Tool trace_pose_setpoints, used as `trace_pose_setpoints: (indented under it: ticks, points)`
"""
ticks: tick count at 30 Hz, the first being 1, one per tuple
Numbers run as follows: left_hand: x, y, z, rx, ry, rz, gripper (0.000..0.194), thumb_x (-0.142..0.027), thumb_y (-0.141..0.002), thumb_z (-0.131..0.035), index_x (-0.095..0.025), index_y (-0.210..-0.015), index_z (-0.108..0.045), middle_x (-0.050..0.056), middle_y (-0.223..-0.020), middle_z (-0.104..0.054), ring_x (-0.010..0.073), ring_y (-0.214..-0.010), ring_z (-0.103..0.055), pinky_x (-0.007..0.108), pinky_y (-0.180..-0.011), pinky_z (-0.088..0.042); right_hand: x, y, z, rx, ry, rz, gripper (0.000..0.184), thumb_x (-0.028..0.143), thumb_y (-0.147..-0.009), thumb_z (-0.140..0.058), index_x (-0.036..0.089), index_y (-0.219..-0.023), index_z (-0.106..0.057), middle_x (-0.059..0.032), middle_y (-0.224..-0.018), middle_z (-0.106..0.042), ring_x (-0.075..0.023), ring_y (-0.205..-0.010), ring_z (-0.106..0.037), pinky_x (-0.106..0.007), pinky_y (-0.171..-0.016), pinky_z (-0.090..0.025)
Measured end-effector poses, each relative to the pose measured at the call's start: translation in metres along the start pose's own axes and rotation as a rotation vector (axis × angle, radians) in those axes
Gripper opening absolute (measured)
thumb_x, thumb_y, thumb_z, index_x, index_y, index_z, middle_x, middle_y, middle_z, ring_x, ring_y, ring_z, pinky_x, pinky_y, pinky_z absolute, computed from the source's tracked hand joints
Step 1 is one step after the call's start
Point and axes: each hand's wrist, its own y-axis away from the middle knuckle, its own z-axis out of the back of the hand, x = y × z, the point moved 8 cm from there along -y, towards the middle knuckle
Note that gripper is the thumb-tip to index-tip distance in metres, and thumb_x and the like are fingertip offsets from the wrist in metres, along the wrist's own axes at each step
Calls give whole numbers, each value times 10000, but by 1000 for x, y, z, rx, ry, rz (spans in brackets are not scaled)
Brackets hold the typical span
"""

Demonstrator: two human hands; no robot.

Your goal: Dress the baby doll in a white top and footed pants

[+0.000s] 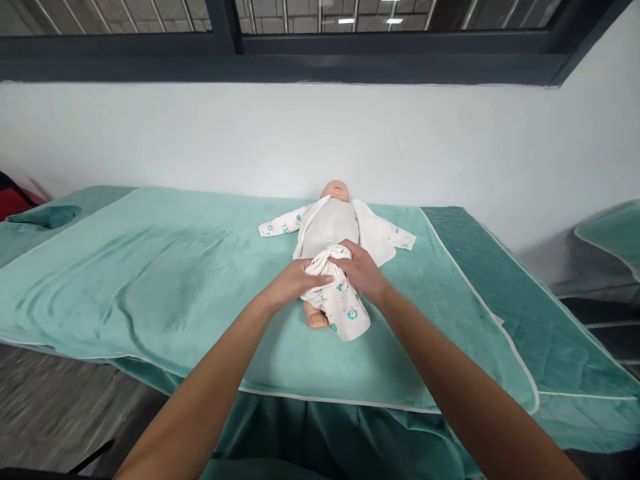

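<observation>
A baby doll [336, 191] lies on its back with its head toward the wall. Its white printed jacket [379, 245] is spread open with both sleeves stretched out, baring the grey cloth torso. Over the legs, the doll's white baby pants [351, 317] are bunched at the waistband. My left hand [296, 280] grips the left side of this gathered cloth, thumb on top. On the opposite side my right hand [364, 270] pinches the same band. One bare foot [317, 317] shows below the pants; the other foot is hidden by the cloth.
A light green blanket [165, 267] with pale edging lies under the doll, over a darker green bed cover [505, 287]. The white wall [300, 133] and a dark window frame [300, 63] stand behind. Something red and black [14, 200] sits at far left.
</observation>
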Motion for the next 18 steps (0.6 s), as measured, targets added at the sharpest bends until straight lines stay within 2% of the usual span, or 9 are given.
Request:
trace_pose_setpoints:
  ticks: [3,5,7,9,11,14,18]
  points:
    - [3,-2,11,-177,238,-75,481,-461,-682,-871,-149,-1021,-733,73,-953,-756,200,-843,-670,283,-765,-488,0,0,-4,51,52,-34,246,423,-765,-711,200,-845,-644,27,-751,-623,-153,-727,-539,-265,-670,-435]
    - [5,-5,15,-256,381,-128,510,-450,-668,-879,-152,-1049,-714,67,-929,-757,197,-826,-680,281,-756,-498,1,2,-11,182,66,-72,286,442,-747,-746,190,-864,-681,16,-785,-656,-162,-742,-566,-272,-677,-444]
    - [7,-11,13,-266,469,-132,519,-446,-672,-877,-150,-1056,-693,63,-892,-752,198,-795,-690,288,-737,-511,1,7,-19,322,72,-116,330,454,-726,-783,181,-898,-714,-1,-843,-694,-181,-781,-604,-285,-706,-462]
    - [8,-14,9,-249,524,-117,509,-441,-689,-869,-153,-1062,-676,59,-872,-748,200,-775,-697,293,-720,-520,0,10,-22,385,64,-154,352,440,-711,-803,175,-932,-728,-18,-901,-717,-199,-826,-629,-297,-732,-477]
    - [7,-15,6,-240,541,-110,494,-437,-698,-867,-154,-1051,-670,58,-871,-747,193,-756,-696,285,-698,-521,-2,9,-19,337,23,-174,324,404,-719,-788,172,-937,-726,-21,-896,-715,-190,-812,-625,-291,-718,-471]
    - [7,-12,6,-224,461,-72,491,-473,-711,-858,-136,-1027,-690,72,-867,-749,180,-715,-682,275,-666,-507,-6,3,-12,183,-124,-169,267,361,-733,-745,182,-926,-702,1,-835,-690,-158,-754,-595,-270,-685,-447]
    - [5,-4,3,-105,281,10,512,-477,-685,-880,-119,-1021,-734,98,-907,-759,191,-759,-680,283,-696,-498,-11,-1,-8,80,-233,-155,274,364,-705,-748,193,-905,-674,17,-792,-661,-153,-737,-575,-267,-678,-437]
